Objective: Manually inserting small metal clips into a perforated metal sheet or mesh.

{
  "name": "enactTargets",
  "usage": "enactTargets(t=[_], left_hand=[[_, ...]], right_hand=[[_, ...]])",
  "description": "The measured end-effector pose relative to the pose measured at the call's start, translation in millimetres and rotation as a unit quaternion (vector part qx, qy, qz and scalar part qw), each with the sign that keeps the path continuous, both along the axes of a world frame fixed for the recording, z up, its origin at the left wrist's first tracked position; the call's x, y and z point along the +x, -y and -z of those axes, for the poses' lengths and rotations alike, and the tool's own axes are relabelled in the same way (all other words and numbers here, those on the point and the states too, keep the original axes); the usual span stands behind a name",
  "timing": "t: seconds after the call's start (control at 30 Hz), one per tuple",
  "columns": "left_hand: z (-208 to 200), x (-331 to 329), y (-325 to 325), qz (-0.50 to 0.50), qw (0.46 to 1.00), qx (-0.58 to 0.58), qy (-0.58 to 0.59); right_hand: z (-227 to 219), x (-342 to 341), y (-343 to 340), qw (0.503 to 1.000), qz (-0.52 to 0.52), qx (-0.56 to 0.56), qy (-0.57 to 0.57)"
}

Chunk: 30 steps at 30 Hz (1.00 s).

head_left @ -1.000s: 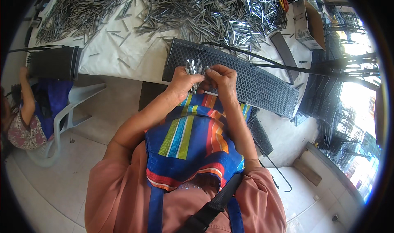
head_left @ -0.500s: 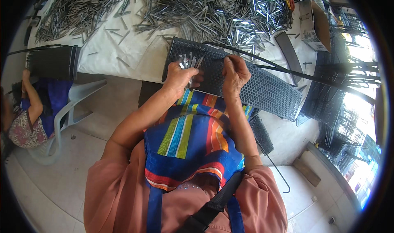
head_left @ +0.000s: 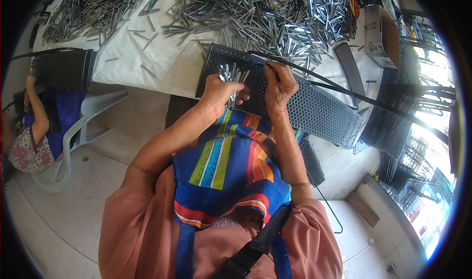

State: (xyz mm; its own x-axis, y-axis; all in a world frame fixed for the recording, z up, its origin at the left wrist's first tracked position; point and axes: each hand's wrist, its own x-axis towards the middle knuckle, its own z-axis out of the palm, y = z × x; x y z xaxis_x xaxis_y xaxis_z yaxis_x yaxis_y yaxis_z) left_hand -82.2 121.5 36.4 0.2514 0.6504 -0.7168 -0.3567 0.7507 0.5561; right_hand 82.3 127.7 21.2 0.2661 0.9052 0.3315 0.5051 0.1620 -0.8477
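Many metal strips (head_left: 265,20) on white cloth (head_left: 162,77), pale floor (head_left: 110,190), plastic chair (head_left: 101,106)

Bold colour on this apron (head_left: 241,180): bright blue, striped lime, turquoise, red and orange, a red, orange and white band (head_left: 196,220) finishing its near edge! Below that edge, sparkles (head_left: 230,224) glint on a dusty-rose shirt (head_left: 160,239), loose short sleeves (head_left: 125,215) flaring either side of the apron. Two flat blue straps (head_left: 185,249) run off it, a black webbing strap (head_left: 268,234) slanting between. Bare left hand (head_left: 216,94), bare right hand (head_left: 281,89).
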Motion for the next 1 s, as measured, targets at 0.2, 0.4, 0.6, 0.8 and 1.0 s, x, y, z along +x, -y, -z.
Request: enactTargets(t=[0.2,0.4,0.6,0.8,1.0], left_hand=[[0,3,-2,0.000,1.000,0.003,-0.002],[0,5,-2,-0.004,1.000,0.007,0.028],[2,4,-1,0.027,0.999,0.018,0.043],[-6,13,0,0.061,0.996,0.032,0.051],[-8,10,0,0.043,0.999,-0.011,0.030]], right_hand=[[-3,-7,-6,0.992,0.000,-0.064,0.108],[1,-1,1,0.994,0.010,-0.049,0.097],[-19,-1,12,0.987,-0.020,-0.156,0.015],[-32,0,16,0.907,-0.034,-0.322,-0.270],[-17,12,16,0.940,0.082,-0.129,-0.305]])
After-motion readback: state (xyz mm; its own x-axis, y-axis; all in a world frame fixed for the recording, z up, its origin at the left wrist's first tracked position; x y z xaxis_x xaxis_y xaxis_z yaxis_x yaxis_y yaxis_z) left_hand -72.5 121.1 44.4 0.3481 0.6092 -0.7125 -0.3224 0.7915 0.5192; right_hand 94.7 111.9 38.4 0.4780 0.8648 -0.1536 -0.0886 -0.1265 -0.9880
